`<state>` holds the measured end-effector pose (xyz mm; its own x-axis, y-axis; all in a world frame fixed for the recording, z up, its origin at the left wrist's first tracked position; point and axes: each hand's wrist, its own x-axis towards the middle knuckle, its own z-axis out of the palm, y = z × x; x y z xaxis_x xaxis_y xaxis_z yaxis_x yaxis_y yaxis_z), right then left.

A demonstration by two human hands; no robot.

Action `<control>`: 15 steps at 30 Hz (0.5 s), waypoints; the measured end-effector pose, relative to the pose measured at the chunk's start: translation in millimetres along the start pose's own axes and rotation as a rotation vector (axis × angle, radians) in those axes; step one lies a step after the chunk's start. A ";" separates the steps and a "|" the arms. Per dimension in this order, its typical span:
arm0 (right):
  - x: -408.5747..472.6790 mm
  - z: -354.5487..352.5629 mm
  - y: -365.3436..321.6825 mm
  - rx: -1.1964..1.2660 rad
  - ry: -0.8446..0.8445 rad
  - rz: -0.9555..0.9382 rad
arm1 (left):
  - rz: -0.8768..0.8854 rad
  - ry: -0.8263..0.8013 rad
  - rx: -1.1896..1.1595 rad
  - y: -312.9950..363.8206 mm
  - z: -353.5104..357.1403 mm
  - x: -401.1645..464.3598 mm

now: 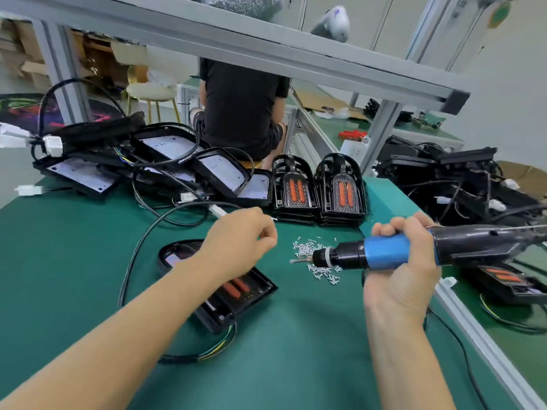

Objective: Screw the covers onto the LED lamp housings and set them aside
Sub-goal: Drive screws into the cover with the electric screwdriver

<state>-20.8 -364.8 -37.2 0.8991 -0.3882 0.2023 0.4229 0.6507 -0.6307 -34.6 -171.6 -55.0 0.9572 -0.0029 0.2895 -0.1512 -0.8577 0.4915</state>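
Note:
A black LED lamp housing (236, 300) with orange strips lies on the green mat, partly under my left forearm. My left hand (239, 244) hovers above it with fingers curled, and a small white tip shows at the fingertips; I cannot tell what it pinches. My right hand (405, 261) grips a blue and black electric screwdriver (384, 251), held level with its bit pointing left. A pile of small silver screws (313, 258) lies beneath the bit. Two stacks of black covers (319, 190) with orange inserts stand behind the screws.
Lamp housings with white plates and tangled cables (142, 161) are heaped at the back left. More black lamps (461, 184) pile up at the right. An aluminium rail (473, 329) borders the mat on the right. A person in black (239, 113) sits beyond the table.

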 end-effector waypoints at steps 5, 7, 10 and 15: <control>7.3 -25.7 -9.6 -0.056 0.019 -0.014 | 0.018 -0.199 0.268 37.8 57.9 37.9; 10.1 -33.5 -13.2 -0.064 0.019 -0.028 | 0.004 -0.252 0.342 41.1 76.1 43.2; 14.6 -42.0 -16.4 -0.086 0.046 -0.058 | -0.045 -0.314 0.364 40.3 94.7 44.5; 24.8 -48.2 -13.9 -0.080 0.110 -0.080 | -0.110 -0.325 0.322 38.3 104.6 43.1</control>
<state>-9.8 -414.9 -59.5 0.8434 -0.5084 0.1738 0.4781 0.5626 -0.6745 26.7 -258.4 -109.6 0.9987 -0.0203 -0.0477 -0.0098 -0.9777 0.2099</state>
